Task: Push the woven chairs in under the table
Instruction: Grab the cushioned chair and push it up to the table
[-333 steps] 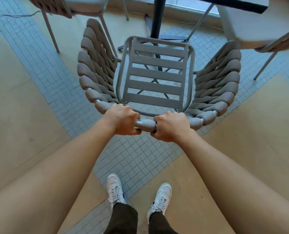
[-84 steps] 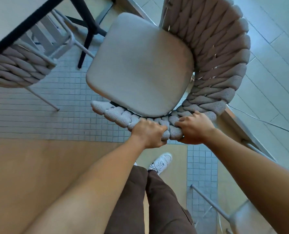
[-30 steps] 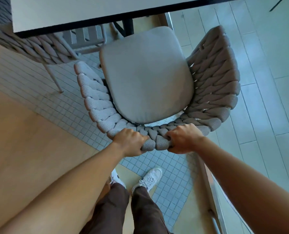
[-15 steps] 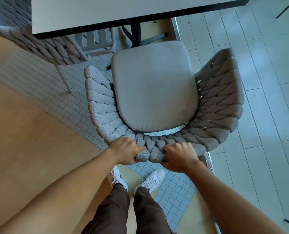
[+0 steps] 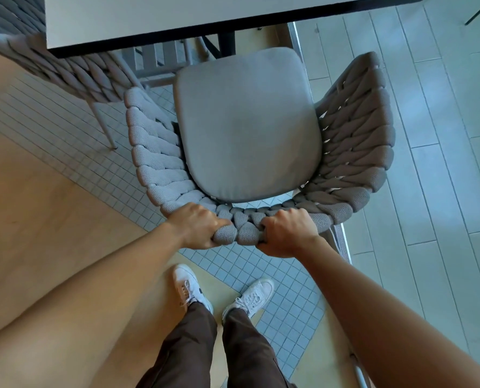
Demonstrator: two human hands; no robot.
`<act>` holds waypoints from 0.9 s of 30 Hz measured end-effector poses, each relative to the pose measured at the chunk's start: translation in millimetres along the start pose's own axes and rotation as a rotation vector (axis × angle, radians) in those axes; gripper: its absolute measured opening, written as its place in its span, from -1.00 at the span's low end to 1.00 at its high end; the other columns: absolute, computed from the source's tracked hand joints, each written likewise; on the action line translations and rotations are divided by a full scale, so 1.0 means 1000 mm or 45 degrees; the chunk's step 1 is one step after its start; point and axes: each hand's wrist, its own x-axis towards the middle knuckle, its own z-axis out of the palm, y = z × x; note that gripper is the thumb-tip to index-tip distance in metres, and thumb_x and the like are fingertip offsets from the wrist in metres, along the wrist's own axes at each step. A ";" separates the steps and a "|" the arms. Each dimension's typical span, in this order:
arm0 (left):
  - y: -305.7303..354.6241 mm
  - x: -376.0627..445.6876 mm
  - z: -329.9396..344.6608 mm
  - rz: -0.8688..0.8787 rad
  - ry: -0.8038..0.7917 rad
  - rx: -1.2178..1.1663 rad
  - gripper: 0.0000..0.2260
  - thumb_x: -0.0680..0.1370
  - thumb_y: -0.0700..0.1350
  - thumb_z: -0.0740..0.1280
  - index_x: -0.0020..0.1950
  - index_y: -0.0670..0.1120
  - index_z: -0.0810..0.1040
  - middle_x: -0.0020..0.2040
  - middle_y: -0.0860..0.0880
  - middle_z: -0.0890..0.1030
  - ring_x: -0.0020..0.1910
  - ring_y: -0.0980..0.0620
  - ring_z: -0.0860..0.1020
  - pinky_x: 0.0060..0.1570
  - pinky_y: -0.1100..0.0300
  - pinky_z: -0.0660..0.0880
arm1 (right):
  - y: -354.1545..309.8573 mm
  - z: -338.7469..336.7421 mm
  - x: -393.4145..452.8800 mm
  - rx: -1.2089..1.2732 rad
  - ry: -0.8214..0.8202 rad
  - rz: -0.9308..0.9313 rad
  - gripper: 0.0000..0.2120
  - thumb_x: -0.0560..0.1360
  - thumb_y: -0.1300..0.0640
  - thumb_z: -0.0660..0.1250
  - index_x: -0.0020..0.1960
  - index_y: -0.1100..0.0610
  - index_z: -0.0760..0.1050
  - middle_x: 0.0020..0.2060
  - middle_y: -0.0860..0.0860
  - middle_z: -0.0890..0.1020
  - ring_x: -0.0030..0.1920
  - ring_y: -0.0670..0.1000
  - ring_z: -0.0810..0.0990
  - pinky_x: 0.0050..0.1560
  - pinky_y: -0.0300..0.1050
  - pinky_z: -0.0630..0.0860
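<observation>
A grey woven chair with a pale seat cushion stands in front of me, facing the table. The cushion's front edge lies just short of the table's dark edge. My left hand and my right hand both grip the top of the woven backrest, side by side. A second woven chair sits at the left, its slatted seat partly under the table top.
The table's dark post stands just beyond the cushion. A metal floor rail runs under the chair's right side between small tiles and long planks. My white shoes stand close behind the chair.
Over the last second the chair has turned square to the table and slid a little closer to it. Both hands keep the same grip on the backrest.
</observation>
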 end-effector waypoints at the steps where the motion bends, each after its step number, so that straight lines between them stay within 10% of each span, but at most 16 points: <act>1: -0.006 0.000 -0.002 -0.006 0.005 -0.009 -0.45 0.55 0.34 0.19 0.52 0.22 0.35 0.12 0.03 0.68 0.06 -0.07 0.64 0.04 0.06 0.52 | -0.002 -0.002 0.005 0.016 0.000 0.006 -0.58 0.35 -0.33 0.23 -0.05 -0.05 0.62 -0.21 -0.04 0.66 -0.17 0.12 0.65 -0.24 -0.07 0.28; 27: 0.006 -0.022 0.013 -0.009 0.170 -0.003 -0.37 0.45 0.34 0.26 0.49 0.16 0.37 0.16 0.08 0.67 0.07 -0.02 0.65 -0.04 0.10 0.55 | -0.019 0.005 -0.014 0.166 -0.023 -0.027 -0.57 0.37 -0.37 0.28 0.07 -0.11 0.55 -0.08 -0.10 0.66 -0.09 0.06 0.65 -0.23 -0.09 0.38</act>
